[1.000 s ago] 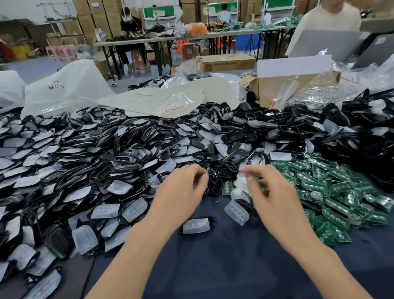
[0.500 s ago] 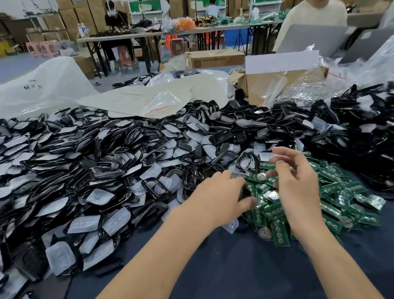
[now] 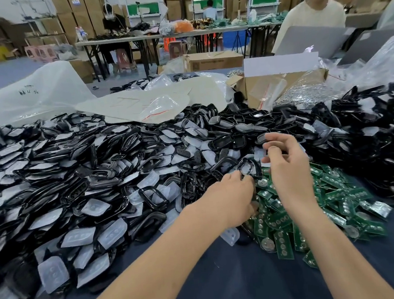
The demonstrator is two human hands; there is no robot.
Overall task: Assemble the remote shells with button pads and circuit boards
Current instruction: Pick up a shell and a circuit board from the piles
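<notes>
Centre right of frame: the left hand (image 3: 233, 198) is reaching with curled fingers onto a black shell frame (image 3: 247, 167) beside the green circuit boards (image 3: 282, 237); whether it is gripping cannot be told. The right hand (image 3: 288, 167) is hovering just above, fingers curled, contents unclear. Translucent button pads (image 3: 79, 236) are lying among the shells at left.
</notes>
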